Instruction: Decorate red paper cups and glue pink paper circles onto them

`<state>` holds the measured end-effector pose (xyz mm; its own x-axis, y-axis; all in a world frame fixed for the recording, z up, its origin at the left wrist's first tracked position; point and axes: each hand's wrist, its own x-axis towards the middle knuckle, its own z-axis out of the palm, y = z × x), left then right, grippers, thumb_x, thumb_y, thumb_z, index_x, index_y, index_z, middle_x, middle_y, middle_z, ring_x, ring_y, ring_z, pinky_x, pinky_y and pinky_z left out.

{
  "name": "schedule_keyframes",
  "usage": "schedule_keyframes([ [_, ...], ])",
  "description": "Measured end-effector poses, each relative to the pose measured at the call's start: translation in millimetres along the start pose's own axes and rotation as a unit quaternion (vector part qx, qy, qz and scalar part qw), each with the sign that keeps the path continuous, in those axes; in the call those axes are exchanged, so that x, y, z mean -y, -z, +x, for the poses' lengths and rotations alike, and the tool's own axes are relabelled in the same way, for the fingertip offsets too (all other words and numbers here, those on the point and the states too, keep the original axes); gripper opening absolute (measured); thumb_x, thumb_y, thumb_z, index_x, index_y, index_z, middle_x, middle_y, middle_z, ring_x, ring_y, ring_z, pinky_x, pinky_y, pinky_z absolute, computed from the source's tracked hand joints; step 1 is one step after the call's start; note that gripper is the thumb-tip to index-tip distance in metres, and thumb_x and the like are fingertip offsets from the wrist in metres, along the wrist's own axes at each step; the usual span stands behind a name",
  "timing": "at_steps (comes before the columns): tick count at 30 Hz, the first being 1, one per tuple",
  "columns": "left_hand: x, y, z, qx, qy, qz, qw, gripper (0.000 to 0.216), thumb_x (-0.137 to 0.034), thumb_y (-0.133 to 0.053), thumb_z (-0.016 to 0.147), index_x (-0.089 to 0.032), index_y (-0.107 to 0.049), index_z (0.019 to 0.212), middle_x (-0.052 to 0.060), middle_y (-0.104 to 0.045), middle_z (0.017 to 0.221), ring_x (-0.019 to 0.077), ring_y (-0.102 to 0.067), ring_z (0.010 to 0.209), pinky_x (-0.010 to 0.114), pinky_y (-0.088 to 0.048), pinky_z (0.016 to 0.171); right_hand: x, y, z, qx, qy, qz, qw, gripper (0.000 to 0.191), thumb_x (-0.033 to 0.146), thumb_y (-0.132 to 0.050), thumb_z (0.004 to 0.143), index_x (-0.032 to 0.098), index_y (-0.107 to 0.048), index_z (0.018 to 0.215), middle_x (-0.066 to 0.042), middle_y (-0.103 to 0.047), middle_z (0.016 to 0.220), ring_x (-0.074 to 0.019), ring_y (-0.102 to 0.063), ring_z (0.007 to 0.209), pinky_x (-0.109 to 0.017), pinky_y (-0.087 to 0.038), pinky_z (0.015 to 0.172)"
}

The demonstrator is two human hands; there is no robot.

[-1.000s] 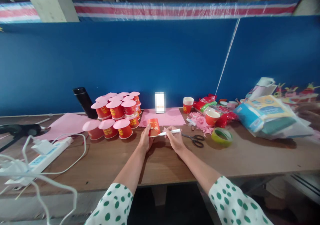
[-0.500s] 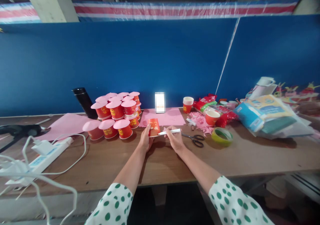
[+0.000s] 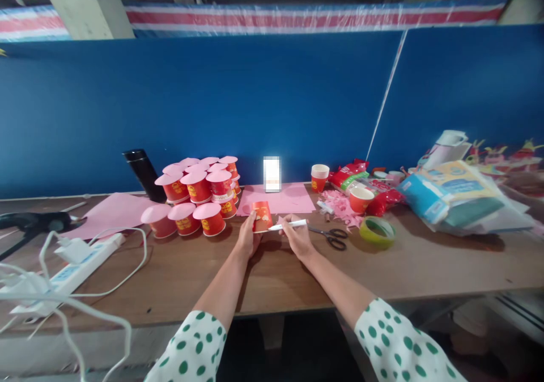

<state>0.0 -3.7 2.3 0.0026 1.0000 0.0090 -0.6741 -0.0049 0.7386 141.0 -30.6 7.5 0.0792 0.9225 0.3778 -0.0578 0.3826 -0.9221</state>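
Your left hand has its fingers curled around a red paper cup, above the middle of the desk; the fingers behind the cup are hidden. Your right hand pinches a white marker, its tip at the cup's lower right side; you cannot tell whether it touches. That hand also covers the ends of the scissors beyond it. The screen at the desk's back edge is pixelated, and the power strip's cables run out of view past the left corner.

Between your forearms, brown desktop runs to the front edge. On your left, red cups with pink discs limit sideways room; on your right, the scissors lie just beside your hand, with yellow-green tape farther along. Compared with half a second ago, your grips and the cup's place look nearly the same.
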Motion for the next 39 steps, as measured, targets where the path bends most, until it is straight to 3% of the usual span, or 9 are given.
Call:
schedule_keyframes([
  [18, 0.7, 1.0, -0.1, 0.015, -0.001, 0.008, 1.000, 0.032, -0.043, -0.070, 0.073, -0.014, -0.061, 0.080, 0.004, -0.068, 0.075, 0.0161, -0.066, 0.072, 0.029, -0.051, 0.075, 3.4, -0.6, -1.4, 0.011, -0.011, -0.001, 1.000, 0.019, 0.036, -0.056, 0.078, 0.020, -0.055, 0.068, 0.002, -0.058, 0.054, -0.0122, -0.053, 0.051, -0.022, -0.041, 0.049],
  [25, 1.4, 3.1, 1.2, 0.015, -0.003, 0.003, 1.000, 0.030, -0.042, -0.068, 0.075, -0.014, -0.061, 0.083, 0.004, -0.068, 0.078, 0.0156, -0.066, 0.073, 0.029, -0.051, 0.076, 6.7, -0.4, -1.7, -0.025, 0.002, -0.004, 1.000, 0.017, 0.033, -0.054, 0.080, 0.020, -0.055, 0.070, 0.001, -0.058, 0.058, -0.0120, -0.053, 0.054, -0.022, -0.041, 0.051],
  [39, -0.8, -0.9, -1.4, 0.019, 0.000, 0.009, 1.000, 0.030, -0.042, -0.067, 0.075, -0.014, -0.060, 0.079, 0.004, -0.067, 0.076, 0.0153, -0.065, 0.071, 0.030, -0.050, 0.076, 4.5, -0.9, -1.5, 0.011, 0.010, -0.006, 1.000, 0.019, 0.034, -0.056, 0.081, 0.019, -0.058, 0.069, 0.001, -0.061, 0.057, -0.0125, -0.056, 0.054, -0.023, -0.044, 0.054],
])
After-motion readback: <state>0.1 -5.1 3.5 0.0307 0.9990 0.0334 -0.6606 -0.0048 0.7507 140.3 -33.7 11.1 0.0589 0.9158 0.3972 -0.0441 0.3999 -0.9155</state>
